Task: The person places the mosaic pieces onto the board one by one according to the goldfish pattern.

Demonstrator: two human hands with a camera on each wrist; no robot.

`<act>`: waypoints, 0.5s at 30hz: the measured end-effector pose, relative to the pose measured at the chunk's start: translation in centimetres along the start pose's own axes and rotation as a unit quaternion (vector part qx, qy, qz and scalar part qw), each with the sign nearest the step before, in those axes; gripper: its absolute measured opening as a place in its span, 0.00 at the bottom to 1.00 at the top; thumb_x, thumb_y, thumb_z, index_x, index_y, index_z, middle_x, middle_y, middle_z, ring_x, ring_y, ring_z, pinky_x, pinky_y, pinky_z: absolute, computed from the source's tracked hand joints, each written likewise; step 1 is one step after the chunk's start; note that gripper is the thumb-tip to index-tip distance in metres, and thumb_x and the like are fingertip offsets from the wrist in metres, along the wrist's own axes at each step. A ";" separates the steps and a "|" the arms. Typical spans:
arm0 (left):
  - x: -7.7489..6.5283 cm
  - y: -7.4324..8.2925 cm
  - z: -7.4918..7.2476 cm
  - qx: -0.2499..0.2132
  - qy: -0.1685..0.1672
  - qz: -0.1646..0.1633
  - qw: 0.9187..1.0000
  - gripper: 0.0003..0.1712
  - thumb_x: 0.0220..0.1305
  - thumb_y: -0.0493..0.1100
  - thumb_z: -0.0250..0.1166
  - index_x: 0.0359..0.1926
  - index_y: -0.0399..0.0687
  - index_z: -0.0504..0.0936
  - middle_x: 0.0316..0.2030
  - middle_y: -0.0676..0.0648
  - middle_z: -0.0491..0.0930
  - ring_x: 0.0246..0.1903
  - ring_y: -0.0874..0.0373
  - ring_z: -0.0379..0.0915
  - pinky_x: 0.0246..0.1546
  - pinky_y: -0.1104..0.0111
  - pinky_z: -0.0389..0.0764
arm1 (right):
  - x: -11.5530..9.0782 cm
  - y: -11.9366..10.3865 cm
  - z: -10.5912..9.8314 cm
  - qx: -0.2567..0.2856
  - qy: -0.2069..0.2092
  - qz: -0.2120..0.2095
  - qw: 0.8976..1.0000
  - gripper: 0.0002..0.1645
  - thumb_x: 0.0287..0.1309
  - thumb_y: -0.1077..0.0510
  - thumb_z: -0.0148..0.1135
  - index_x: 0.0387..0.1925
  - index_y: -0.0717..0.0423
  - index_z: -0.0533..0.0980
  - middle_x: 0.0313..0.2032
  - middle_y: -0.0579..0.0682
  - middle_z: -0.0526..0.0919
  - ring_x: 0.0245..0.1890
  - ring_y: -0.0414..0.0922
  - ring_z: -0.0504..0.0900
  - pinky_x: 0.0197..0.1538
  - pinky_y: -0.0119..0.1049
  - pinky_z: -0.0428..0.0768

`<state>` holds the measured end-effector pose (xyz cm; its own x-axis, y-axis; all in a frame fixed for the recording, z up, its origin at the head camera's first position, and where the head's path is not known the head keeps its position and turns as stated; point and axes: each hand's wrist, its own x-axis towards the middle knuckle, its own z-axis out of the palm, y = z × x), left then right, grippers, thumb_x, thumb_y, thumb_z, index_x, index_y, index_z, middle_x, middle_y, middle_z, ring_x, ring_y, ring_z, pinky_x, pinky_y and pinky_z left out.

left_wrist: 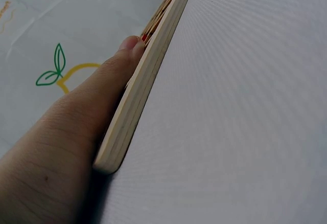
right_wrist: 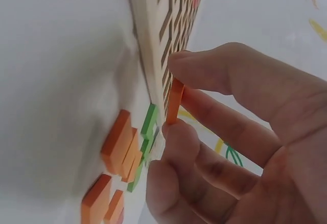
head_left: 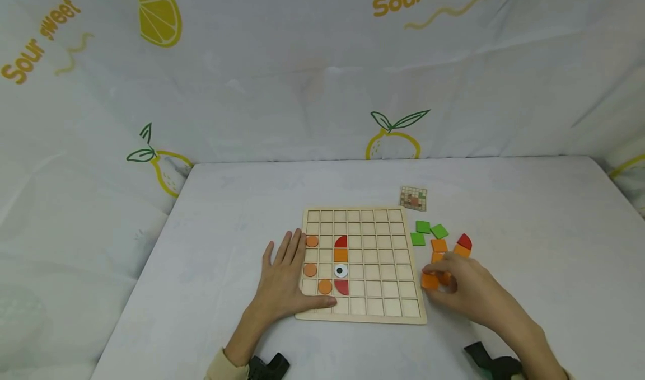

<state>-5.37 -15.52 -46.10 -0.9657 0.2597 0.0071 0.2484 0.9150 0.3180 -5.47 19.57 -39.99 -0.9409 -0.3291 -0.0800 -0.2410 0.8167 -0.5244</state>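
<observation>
A wooden grid board [head_left: 373, 272] lies on the white table. Set in its left cells are several orange round pieces [head_left: 325, 286], two red quarter-round pieces [head_left: 341, 241], an orange square [head_left: 340, 255] and an eye piece [head_left: 341, 271]. My left hand [head_left: 284, 282] rests at the board's left side with fingers straight; its thumb lies over the lower-left edge. By the board's right edge, my right hand [head_left: 466, 287] pinches an orange square tile [right_wrist: 175, 101] between thumb and fingertips, raised off the table in the right wrist view.
Right of the board lie green square tiles [head_left: 423, 227], more orange tiles [head_left: 439, 245] and a red quarter-round piece [head_left: 464, 240], some partly hidden by my right hand. A small pattern card [head_left: 413, 198] sits at the board's upper-right corner. A printed cloth [head_left: 282, 100] hangs behind.
</observation>
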 end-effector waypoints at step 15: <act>0.0 0.0 -0.1 0.001 0.000 0.000 1.000 0.83 0.38 0.86 0.65 0.82 0.42 0.44 0.83 0.44 0.41 0.83 0.47 0.36 0.78 0.39 0.39 | 1.3 -1.9 -0.4 0.025 0.020 -0.027 0.999 0.19 0.45 0.63 0.78 0.44 0.55 0.87 0.37 0.49 0.82 0.29 0.41 0.76 0.26 0.27 0.68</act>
<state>-5.34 -15.55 -46.05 -0.9656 0.2601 0.0078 0.2491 0.9155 0.3160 -6.33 17.77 -38.75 -0.9355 -0.3530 -0.0175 -0.2812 0.7733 -0.5682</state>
